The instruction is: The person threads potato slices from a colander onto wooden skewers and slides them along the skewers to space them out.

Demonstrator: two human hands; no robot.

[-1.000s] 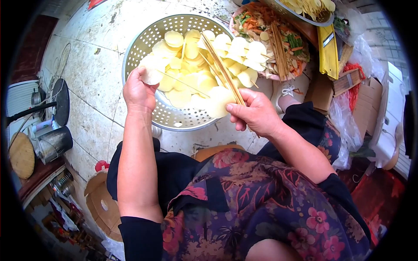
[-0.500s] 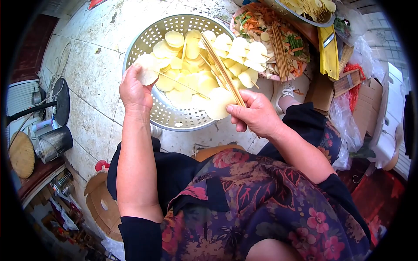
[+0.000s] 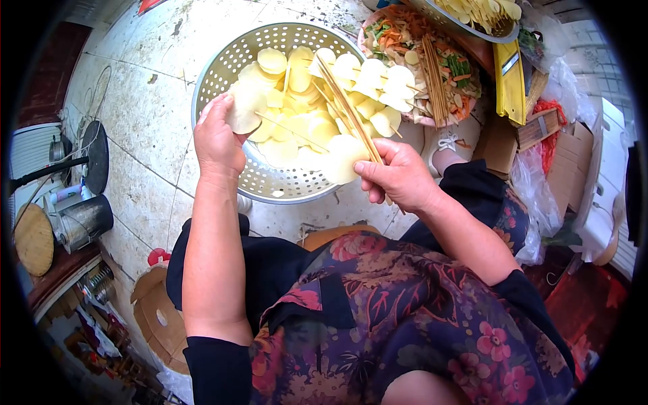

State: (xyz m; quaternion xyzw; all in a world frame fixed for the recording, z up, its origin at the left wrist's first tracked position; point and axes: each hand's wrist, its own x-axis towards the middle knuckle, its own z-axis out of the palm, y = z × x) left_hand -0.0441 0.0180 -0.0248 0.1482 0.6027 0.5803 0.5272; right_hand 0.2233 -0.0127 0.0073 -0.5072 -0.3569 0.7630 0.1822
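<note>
My left hand (image 3: 221, 138) pinches a pale round potato slice (image 3: 244, 108) at the tip of a thin skewer (image 3: 291, 132), above the colander's left side. My right hand (image 3: 398, 177) grips a bundle of wooden skewers (image 3: 349, 111) that slants up over the colander. Beside my right thumb another potato slice (image 3: 343, 160) sits at the near end of the thin skewer. Beneath both hands, the metal colander (image 3: 283, 192) holds many loose potato slices (image 3: 297, 74). Skewered potato slices (image 3: 370, 75) lie along its far right edge.
A tray of shredded vegetables (image 3: 391, 34) with more skewers (image 3: 433, 81) on it stands beyond the colander at right. Near it are a second colander (image 3: 503, 30), a yellow slicer (image 3: 509, 77) and a cardboard box (image 3: 570, 162). A metal pot (image 3: 84, 221) stands at left.
My left hand has moved slightly right, and its potato slice has shifted right and down onto the skewer's tip. My right hand has barely moved.
</note>
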